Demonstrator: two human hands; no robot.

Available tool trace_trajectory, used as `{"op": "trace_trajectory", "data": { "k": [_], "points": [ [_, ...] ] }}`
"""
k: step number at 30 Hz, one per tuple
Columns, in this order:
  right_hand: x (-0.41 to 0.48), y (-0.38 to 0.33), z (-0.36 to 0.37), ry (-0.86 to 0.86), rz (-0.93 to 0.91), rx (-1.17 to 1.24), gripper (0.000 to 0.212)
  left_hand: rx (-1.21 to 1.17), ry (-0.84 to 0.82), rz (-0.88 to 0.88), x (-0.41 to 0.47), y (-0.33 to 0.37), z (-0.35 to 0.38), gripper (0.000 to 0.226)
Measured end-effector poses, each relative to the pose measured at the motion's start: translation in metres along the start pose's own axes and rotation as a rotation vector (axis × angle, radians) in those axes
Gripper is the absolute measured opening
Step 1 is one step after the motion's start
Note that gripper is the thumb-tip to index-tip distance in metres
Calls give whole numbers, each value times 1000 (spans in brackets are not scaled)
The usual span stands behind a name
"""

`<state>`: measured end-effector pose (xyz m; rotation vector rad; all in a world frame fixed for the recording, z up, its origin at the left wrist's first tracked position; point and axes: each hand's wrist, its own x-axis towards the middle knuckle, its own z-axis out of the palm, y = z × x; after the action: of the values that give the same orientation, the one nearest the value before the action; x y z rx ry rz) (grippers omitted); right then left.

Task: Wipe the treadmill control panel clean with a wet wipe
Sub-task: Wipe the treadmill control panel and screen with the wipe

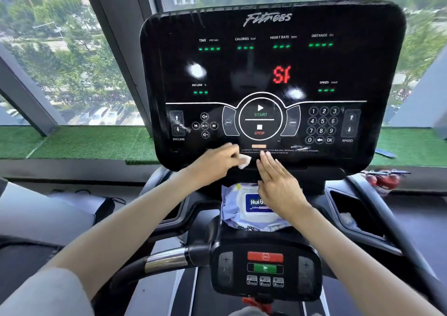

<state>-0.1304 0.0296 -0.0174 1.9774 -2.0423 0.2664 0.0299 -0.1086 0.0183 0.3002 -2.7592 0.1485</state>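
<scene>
— At the bottom edge of the control panel (362,61), what are the two hands doing?
— The left hand (215,162) has its fingers curled round a small white wet wipe (244,162), bunched up and held at the black strip below the STOP button (259,129). The right hand (278,187) lies flat, fingers straight and close together, with its tips touching that same strip just beside the wipe.
— Does the right one hold anything?
— No, it only rests there.
— Any marks on the panel?
— Two white blotches: one (197,71) above the INCLINE readout, another (294,94) just right of the START ring. A paler streak (182,128) crosses the incline arrows.
— And the wipes?
— The pack (242,211) lies on the ledge under the panel, blue label up, partly behind the right hand. Nearer the person sits a small console (264,289) with a red bar above a green one.
</scene>
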Motion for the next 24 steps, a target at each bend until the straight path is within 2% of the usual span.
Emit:
{"op": "trace_trajectory", "data": {
  "k": [2, 3, 5, 6, 7, 9, 10, 11, 12, 15, 16, 17, 20, 21, 22, 24],
  "points": [
    [0, -1, -1, 4, 11, 19, 55, -70, 107, -199, 9, -9, -13, 25],
    [0, -2, -1, 7, 16, 30, 55, -127, 242, -345, 13, -16, -18, 20],
    [-1, -3, -2, 9, 22, 51, 55, -220, 484, -526, 20, -17, -23, 26],
    [-1, -3, -2, 9, 23, 57, 55, -201, 485, -525, 22, -14, -22, 23],
    [0, -3, -3, 8, 23, 60, 56, -178, 383, -456, 22, -9, -20, 19],
    [0, -2, -3, 6, 21, 63, 56, -84, 70, -150, 15, 3, -14, 26],
    [0, -1, -3, 6, 20, 66, 55, -8, -7, -26, 12, -1, -10, 34],
    [0, -1, -3, 5, 22, 69, 55, 8, 2, -16, 14, -7, -13, 34],
    [0, -1, -3, 5, 25, 72, 55, -33, 58, -120, 18, -13, -19, 27],
    [0, -1, -1, 4, 26, 78, 55, -217, 503, -540, 33, -28, -31, 25],
    [-1, -1, -1, 4, 24, 79, 55, -227, 569, -585, 35, -25, -28, 23],
    [-1, -1, 0, 6, 21, 80, 55, -175, 547, -550, 36, -18, -25, 23],
    [-1, -1, 1, 14, 5, 69, 56, -24, 97, -94, 23, -1, -10, 33],
    [-2, 0, 1, 14, -1, 66, 56, -6, 12, -40, 21, -5, -12, 37],
    [-2, 1, 1, 14, -6, 65, 56, -23, 29, -84, 25, -10, -18, 35],
    [-2, 2, 1, 23, -18, 63, 54, -109, 273, -293, 38, -22, -34, 23]
  ]
}}
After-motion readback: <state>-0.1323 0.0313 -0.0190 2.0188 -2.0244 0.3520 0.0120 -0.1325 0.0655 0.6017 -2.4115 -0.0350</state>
